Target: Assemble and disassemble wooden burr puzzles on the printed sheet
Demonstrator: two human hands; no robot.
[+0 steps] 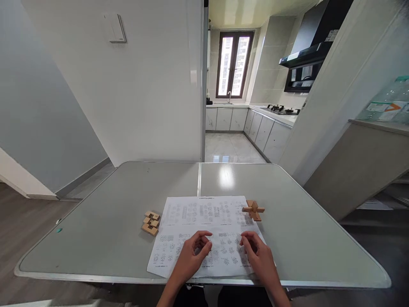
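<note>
My left hand (195, 252) rests over the lower middle of a printed paper sheet (204, 227), its fingers loosely curved. A gap shows between thumb and forefinger, with nothing in it. To the right, my right hand (258, 252) lies over the sheet's lower right part, fingers bent and loosely apart, also without anything visible in them. Small line diagrams cover the sheet. At its upper right edge sits an assembled wooden burr puzzle (253, 209) with crossing bars. Several notched wooden puzzle pieces (151, 223) lie side by side left of the sheet, apart from both hands.
The pale table (96, 238) has a metal rim and a seam down its far half. A small green bit (59, 230) lies near its left edge. Beyond stand a white wall panel (153, 98) and a kitchen doorway. Plastic bottles (388, 102) stand on a ledge at right.
</note>
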